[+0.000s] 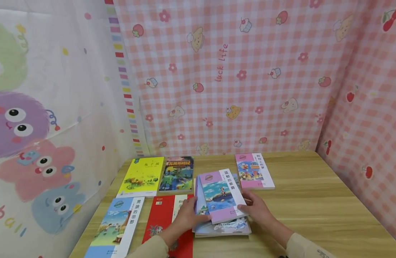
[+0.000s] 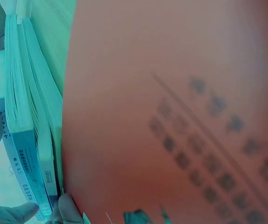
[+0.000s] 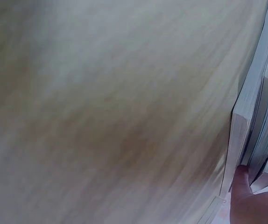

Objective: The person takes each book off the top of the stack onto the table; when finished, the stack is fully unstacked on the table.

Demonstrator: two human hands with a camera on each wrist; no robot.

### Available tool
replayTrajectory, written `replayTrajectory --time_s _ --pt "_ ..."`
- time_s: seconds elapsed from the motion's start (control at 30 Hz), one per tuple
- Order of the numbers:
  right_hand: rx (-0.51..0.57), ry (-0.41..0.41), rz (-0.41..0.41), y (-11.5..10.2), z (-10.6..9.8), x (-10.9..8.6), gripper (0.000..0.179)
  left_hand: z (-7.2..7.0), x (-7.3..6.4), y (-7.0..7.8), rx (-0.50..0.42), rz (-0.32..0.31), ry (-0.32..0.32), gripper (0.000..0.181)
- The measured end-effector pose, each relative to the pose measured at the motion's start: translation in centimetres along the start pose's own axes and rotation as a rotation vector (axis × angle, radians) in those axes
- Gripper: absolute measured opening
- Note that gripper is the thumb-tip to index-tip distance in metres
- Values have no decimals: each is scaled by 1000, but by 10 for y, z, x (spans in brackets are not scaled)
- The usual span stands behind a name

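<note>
A pink-and-white book point(image 1: 222, 197) with a blue sea picture lies slantwise on top of a stack of books point(image 1: 231, 229). My left hand point(image 1: 186, 215) grips the left side, its thumb at the book's lower left corner and its fingers along the stack's left side. At the right edge my right hand point(image 1: 256, 208) pinches the same book, thumb on the cover. In the left wrist view, spines of the stacked books point(image 2: 26, 140) stand close by the left fingers point(image 2: 68, 210). The right wrist view shows a finger point(image 3: 240, 182) against the page edges of the stack point(image 3: 246, 112).
Left of the stack lie a red book point(image 1: 159, 211), a blue-and-white book point(image 1: 117, 225), a yellow book point(image 1: 143, 175) and a dark green illustrated book point(image 1: 176, 173). Another pink book point(image 1: 254, 171) is at the back right. Patterned cloths surround the wooden table point(image 1: 314, 200).
</note>
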State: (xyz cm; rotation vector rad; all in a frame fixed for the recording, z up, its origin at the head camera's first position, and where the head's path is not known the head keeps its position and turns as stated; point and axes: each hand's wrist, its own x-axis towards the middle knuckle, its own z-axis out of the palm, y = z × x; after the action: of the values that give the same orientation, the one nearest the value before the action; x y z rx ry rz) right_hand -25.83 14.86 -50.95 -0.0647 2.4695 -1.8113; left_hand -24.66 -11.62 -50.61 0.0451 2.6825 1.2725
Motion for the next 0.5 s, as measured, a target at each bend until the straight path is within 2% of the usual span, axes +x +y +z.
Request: replayTrajectory --time_s 0.13,0.2,0.37,0.5 --pt "-30 5 23 -1 -2 -1 55 0 -1 -1 14 -8 2 96" --pt "-43 8 31 -2 -3 -3 52 -2 -1 -4 -3 7 -25 95" --pt "-92 18 79 -3 -7 -2 48 -11 0 -13 -121 71 -130 84" --pt "-52 3 124 -3 -11 -1 48 -16 -2 -16 -156 92 -170 83"
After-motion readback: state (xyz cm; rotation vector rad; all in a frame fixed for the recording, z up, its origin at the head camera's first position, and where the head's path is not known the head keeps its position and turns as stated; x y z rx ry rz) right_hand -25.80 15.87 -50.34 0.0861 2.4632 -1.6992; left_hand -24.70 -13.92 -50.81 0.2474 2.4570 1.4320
